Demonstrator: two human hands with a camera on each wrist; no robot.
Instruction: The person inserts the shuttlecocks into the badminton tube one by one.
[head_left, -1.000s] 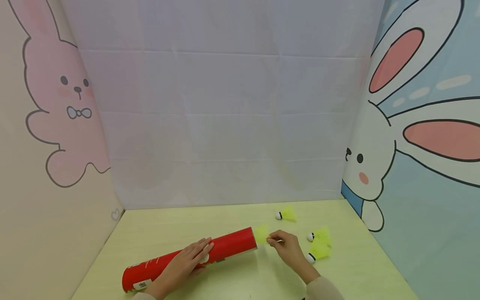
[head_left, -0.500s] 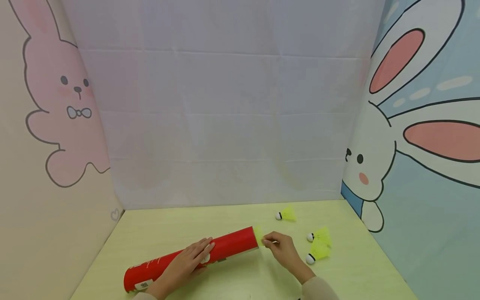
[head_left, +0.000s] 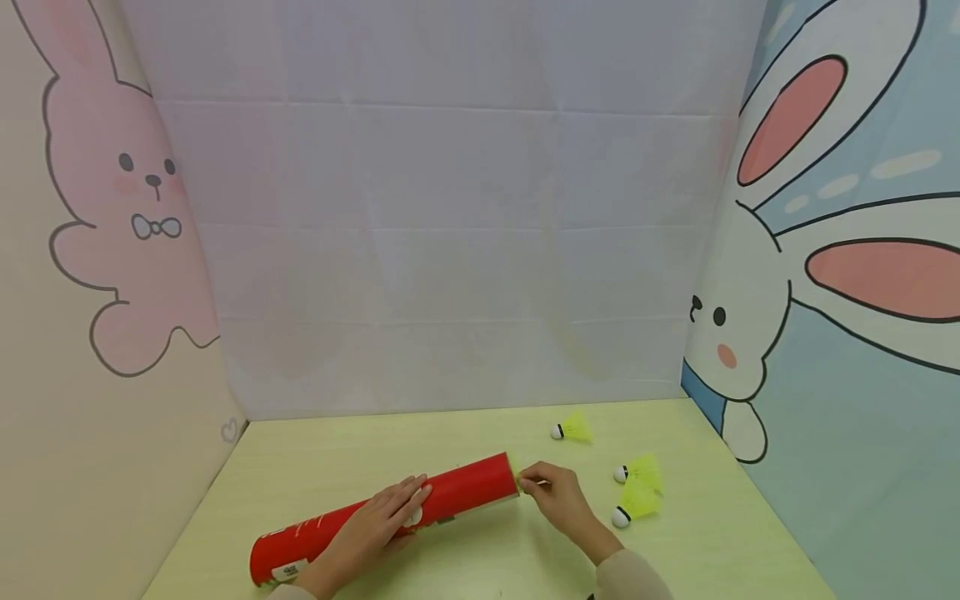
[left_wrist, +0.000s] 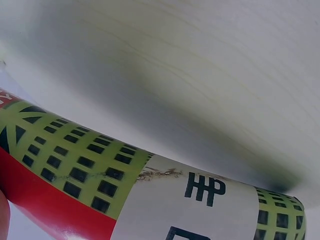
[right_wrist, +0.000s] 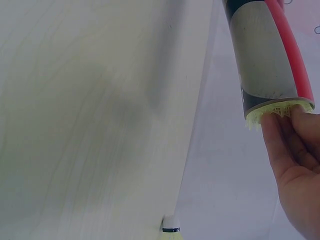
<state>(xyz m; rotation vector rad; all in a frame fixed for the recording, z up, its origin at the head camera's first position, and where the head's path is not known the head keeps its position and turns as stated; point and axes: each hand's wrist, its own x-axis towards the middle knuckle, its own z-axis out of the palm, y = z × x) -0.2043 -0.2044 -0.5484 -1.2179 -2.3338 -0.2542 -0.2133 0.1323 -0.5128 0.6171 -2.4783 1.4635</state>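
Observation:
My left hand [head_left: 367, 532] grips a long red shuttlecock tube [head_left: 472, 486] near its middle, fingers laid over the top. The tube slants up to the right and casts a shadow on the table. At its open right end, my right hand [head_left: 561, 502] pinches a yellow shuttlecock [right_wrist: 254, 120] by the skirt edge. Most of that shuttlecock is hidden inside the tube; only the fringe of its skirt shows around the mouth in the right wrist view. The left wrist view shows the tube's green-patterned underside [left_wrist: 80, 160] and a white label [left_wrist: 185, 195].
Two yellow shuttlecocks, an upper one [head_left: 647, 472] and a lower one [head_left: 639, 502], lie close together right of my right hand. Another shuttlecock [head_left: 576, 428] lies farther back on the pale table [head_left: 337, 446]. A white cloth backdrop [head_left: 450, 250] and rabbit-printed side walls surround the table.
My right hand has moved left toward the tube, and the shuttlecock has slid into the mouth until only its skirt edge shows. The tube, with my left hand on it, has shifted slightly right.

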